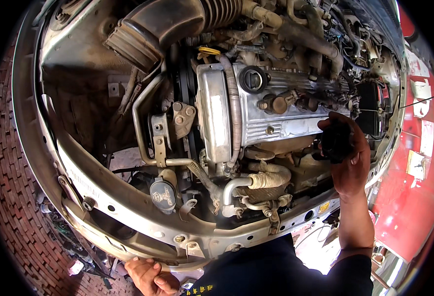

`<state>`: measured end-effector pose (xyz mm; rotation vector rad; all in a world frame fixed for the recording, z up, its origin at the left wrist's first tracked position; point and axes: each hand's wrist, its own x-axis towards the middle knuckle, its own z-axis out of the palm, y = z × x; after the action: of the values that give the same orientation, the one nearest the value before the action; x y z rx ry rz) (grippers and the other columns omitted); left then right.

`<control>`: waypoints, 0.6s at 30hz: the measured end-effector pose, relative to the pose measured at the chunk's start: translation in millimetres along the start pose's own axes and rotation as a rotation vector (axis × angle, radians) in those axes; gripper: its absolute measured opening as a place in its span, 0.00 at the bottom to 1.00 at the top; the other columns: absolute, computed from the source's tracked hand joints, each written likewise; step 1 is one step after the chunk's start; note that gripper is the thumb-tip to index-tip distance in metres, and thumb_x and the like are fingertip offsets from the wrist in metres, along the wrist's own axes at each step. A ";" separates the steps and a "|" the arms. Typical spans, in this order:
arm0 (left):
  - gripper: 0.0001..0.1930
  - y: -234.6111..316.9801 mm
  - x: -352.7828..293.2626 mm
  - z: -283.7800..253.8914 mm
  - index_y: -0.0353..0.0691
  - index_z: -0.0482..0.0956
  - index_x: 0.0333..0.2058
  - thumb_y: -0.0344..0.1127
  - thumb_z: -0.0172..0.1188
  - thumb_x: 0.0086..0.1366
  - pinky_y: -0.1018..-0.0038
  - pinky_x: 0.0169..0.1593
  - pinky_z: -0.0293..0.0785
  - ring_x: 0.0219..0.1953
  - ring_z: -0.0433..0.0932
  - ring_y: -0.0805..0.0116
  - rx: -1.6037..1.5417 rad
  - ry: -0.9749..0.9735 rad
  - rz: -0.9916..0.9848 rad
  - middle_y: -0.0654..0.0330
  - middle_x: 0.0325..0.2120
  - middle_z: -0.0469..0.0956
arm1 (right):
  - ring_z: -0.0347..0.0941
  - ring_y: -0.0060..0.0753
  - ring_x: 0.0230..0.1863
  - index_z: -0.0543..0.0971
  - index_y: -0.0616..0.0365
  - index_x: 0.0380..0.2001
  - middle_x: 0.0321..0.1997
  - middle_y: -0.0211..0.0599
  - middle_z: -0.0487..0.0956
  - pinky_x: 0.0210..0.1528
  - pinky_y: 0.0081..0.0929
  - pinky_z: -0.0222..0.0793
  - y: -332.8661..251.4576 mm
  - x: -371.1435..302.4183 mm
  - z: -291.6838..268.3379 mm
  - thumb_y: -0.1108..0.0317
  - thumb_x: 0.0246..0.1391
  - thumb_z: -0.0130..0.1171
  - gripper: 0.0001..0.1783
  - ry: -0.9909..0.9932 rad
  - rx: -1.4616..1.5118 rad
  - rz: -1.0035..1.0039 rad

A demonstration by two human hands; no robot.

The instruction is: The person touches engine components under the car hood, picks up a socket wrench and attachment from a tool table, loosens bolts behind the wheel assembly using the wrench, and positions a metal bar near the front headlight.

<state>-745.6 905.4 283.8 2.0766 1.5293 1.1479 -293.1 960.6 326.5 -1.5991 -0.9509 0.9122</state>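
While the right hand (352, 167) has its fingers closed around a dark, rounded part (337, 142), held over the engine bay just beside the lower right end of the silver engine cover (296, 126), shadow hides which way it points and how its long axis runs. Near the front beam (103, 238), the left hand (150, 276) has curled fingers; whether they grip anything, I cannot tell.
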 end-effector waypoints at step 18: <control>0.13 -0.5 10.5 -9.1 0.32 0.82 0.43 0.38 0.57 0.72 0.56 0.41 0.71 0.30 0.74 0.54 -0.042 -0.115 0.031 0.51 0.31 0.78 | 0.80 0.38 0.59 0.68 0.74 0.67 0.59 0.52 0.81 0.63 0.34 0.74 1.3 -3.5 -6.9 0.33 0.57 0.68 0.55 0.017 0.015 -0.008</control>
<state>-751.7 913.2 293.5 2.1063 1.4139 1.0429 -288.0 954.6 327.0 -1.5867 -0.9360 0.8970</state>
